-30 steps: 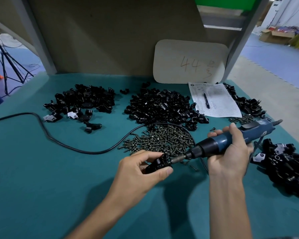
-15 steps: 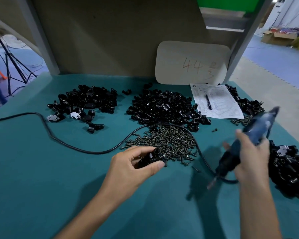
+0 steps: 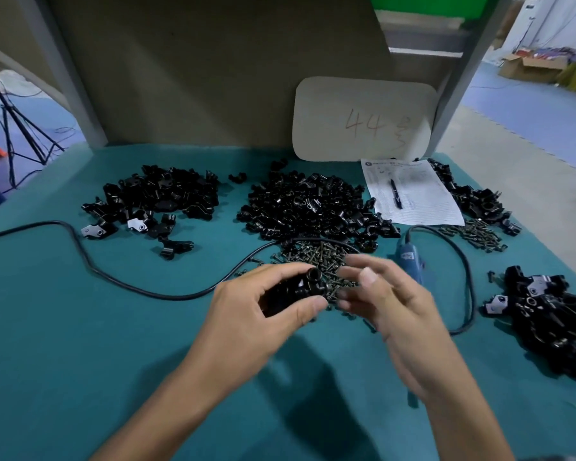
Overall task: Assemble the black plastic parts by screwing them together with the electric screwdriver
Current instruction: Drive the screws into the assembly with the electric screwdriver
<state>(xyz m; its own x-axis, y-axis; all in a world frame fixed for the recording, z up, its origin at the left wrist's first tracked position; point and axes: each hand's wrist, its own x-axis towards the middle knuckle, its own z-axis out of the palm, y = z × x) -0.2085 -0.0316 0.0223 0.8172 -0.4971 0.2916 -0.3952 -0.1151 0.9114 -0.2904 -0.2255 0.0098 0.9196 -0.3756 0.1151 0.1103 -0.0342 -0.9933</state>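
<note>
My left hand [image 3: 256, 317] grips a black plastic assembly [image 3: 298, 289] just above the green table, at the near edge of a pile of dark screws [image 3: 320, 256]. Beside the part, my right hand [image 3: 393, 307] is blurred, its fingers loosely spread toward the part and the screws, with nothing seen in it. The blue electric screwdriver [image 3: 409, 256] lies on the table behind my right hand, partly hidden by it.
Heaps of black plastic parts lie at the back left [image 3: 160, 197], back centre [image 3: 313, 207], back right [image 3: 473, 197] and near right [image 3: 559, 314]. A black cable [image 3: 80, 254] loops across the table. A paper sheet [image 3: 426, 204] with a pen [image 3: 395, 194] and a smaller screw pile [image 3: 479, 232] sit at the right.
My right hand pulled the screwdriver off the part, put it down on the table to the right and came back empty beside the part. My left hand kept its hold.
</note>
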